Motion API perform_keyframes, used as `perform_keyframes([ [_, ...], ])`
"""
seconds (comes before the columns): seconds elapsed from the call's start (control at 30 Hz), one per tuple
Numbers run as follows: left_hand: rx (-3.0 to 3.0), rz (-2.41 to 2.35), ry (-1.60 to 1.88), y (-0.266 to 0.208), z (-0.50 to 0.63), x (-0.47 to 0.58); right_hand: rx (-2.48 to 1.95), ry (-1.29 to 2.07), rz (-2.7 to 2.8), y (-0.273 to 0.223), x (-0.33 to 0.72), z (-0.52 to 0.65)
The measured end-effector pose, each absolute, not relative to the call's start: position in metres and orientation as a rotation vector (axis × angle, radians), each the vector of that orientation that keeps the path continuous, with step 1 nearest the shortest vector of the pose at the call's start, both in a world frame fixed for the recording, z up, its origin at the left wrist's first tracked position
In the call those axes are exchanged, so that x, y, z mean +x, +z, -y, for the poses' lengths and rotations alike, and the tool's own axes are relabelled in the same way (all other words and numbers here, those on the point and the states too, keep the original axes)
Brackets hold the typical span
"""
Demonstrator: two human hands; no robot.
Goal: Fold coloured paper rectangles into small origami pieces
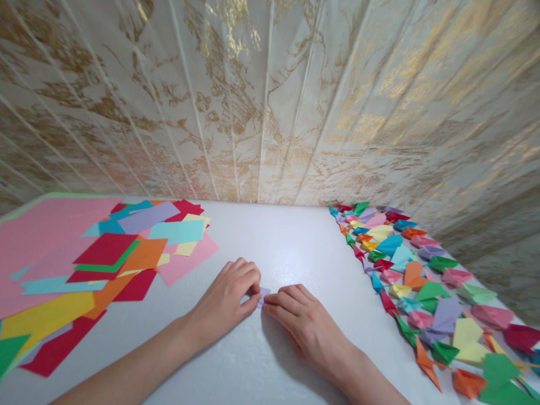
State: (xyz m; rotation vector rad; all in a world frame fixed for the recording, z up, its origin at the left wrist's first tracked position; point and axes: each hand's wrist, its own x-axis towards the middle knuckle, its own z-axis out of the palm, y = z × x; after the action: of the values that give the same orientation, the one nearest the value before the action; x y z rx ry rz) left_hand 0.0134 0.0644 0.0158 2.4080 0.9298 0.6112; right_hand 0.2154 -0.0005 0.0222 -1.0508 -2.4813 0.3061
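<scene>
Paper (264,293), sm. purple pc., sits btwn L fingers (253,280) & R fingers (278,302), both pinching it.

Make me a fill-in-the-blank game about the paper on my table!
1. The left hand and right hand meet at a small paper piece coloured light ____.
2. The big flat sheets lie toward the person's ____ side.
3. The many little folded papers lie toward the ____ side.
4. The tabletop is coloured ____.

Missing words: purple; left; right; white.
</scene>
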Motion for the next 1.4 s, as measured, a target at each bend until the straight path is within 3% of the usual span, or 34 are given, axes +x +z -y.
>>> perform_keyframes([
  [1.03, 2.386, -1.013, 0.493, 0.024, -0.057, 0.014, -1.083, 0.351, 2.409, 0.018, 0.211, 0.000],
  [1.2, 2.466, -1.004, 0.509, 0.025, -0.055, 0.012, -0.998, 0.531, 2.268, 0.016, 0.223, 0.001],
  [1.4, 2.432, -0.983, 0.537, 0.026, -0.053, 0.012, -1.219, 0.595, 1.989, 0.017, 0.229, 0.000],
])
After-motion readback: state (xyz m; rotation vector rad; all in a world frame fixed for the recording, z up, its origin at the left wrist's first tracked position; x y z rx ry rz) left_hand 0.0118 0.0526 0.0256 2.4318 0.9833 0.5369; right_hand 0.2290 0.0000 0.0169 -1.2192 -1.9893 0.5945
